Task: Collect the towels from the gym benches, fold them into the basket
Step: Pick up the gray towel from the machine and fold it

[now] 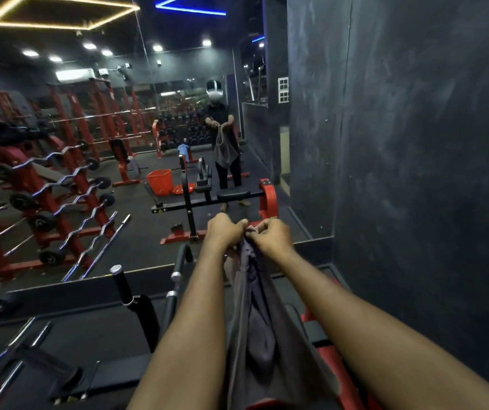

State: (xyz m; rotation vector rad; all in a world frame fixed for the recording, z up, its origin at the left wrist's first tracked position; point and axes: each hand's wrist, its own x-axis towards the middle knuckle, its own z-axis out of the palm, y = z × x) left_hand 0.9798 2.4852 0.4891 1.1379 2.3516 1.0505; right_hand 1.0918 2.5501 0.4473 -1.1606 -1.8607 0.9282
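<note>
Holds a grey towel [259, 335] hanging between the forearms, above the bench [315, 332]; cannot tell whether touching it. Pinches the bunched top edge with the left hand [222, 230] and right hand [271, 235], fingers curled tight on the cloth, knuckles nearly touching. Faces a mirror [136, 137] past the bench's far edge. Shows there, on the floor left of the reflected bench, an orange basket [159, 182]; farther back, a blue towel [184, 150] draped over gear. Has a barbell rack [60, 184] far left.
</note>
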